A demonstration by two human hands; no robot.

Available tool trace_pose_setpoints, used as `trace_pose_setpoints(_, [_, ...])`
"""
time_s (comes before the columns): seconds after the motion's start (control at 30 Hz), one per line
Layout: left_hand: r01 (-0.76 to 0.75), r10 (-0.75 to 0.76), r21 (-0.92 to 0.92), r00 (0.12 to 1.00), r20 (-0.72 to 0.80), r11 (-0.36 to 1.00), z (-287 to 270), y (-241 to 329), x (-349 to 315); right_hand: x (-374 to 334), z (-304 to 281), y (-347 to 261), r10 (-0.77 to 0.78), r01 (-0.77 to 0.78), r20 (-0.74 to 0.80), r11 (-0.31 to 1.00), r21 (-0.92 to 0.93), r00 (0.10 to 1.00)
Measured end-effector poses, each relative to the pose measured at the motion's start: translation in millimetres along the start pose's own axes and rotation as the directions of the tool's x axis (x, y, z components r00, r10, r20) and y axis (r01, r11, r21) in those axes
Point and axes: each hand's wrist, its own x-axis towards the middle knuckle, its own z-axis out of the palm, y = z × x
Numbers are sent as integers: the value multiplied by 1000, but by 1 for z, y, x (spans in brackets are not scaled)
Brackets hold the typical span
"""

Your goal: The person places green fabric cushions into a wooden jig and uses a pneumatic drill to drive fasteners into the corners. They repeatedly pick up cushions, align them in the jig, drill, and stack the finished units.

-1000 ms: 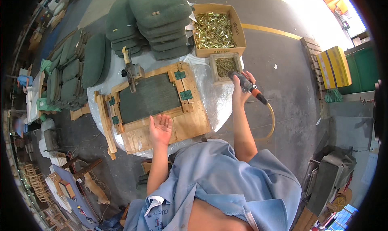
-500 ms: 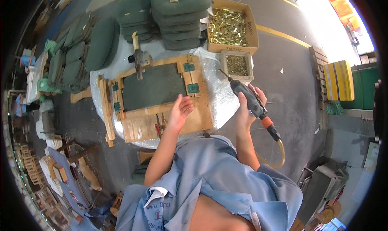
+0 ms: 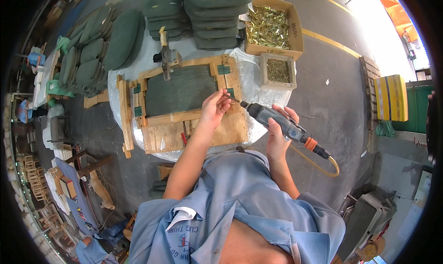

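Power driver (image 3: 265, 116) points to left hand (image 3: 217, 108) at wooden frame (image 3: 230, 132)

Your right hand (image 3: 277, 138) is clamped around the power driver, its bit (image 3: 234, 99) slanting toward the green panel (image 3: 184, 91) set inside the wooden frame. Your left hand's fingertips curl at the bit's tip; whether they pinch it or something smaller, you cannot tell from here. Just right of the frame, the plastic-covered table (image 3: 251, 81) curves to its edge. The driver's rear end juts past that edge over gray floor (image 3: 323, 107), which stretches right to a wooden pallet (image 3: 369, 70); a yellow hose (image 3: 338, 169) loops there. Cushion stacks (image 3: 217, 21) crowd the table's far side, beside a cardboard box (image 3: 272, 28) of brassy metal pieces and a small square tray (image 3: 279, 71). Dark printing marks the box's side. Blue lettering and a red-and-blue emblem run upside down across your shirt (image 3: 240, 185); a round blue badge marks the driver.
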Motion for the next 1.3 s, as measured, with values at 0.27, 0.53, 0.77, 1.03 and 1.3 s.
trace_pose_setpoints(0.27, [12,-19,-54,990,-142,998,-22,-3,14,0,-5,-1,17,-14,-57,999,46,998])
trace_pose_setpoints(0.53, [129,-127,65,991,-28,990,34,-8,61,14,-36,-5,-77,99,-296,993,61,952])
trace_pose_setpoints(0.77, [187,-191,154,982,9,970,77,-35,73,71,-49,11,-316,297,-444,948,-114,839])
trace_pose_setpoints(1.03, [234,-235,52,972,8,971,69,-24,40,84,-66,50,-387,271,-338,899,-344,858])
trace_pose_setpoints(1.3, [255,-238,-126,962,135,959,35,-12,32,61,-37,-4,-362,289,-323,924,-252,875])
